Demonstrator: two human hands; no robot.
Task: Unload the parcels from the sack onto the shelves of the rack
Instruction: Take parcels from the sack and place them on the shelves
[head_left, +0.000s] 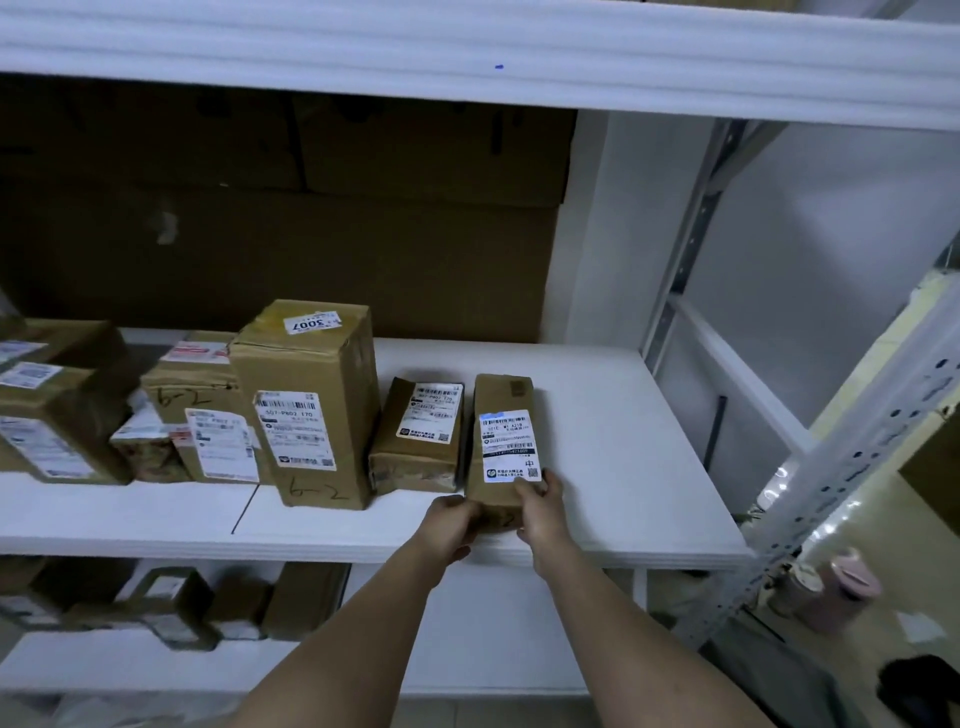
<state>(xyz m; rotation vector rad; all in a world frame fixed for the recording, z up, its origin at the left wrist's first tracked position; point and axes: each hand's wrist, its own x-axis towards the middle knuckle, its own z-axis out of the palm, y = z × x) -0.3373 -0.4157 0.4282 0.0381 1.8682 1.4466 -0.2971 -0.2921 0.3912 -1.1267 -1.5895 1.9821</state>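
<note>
A small brown parcel with a white label lies on the middle white shelf of the rack, at the right end of a row of parcels. My left hand grips its near left corner. My right hand grips its near right corner, thumb on the label. Just left of it lies another small labelled parcel. A tall box marked 6-2 stands further left. The sack is out of view.
More brown parcels fill the left of the middle shelf, with large cartons behind. The lower shelf holds several parcels at left. A perforated grey upright runs diagonally at right. Pink cups sit beyond it.
</note>
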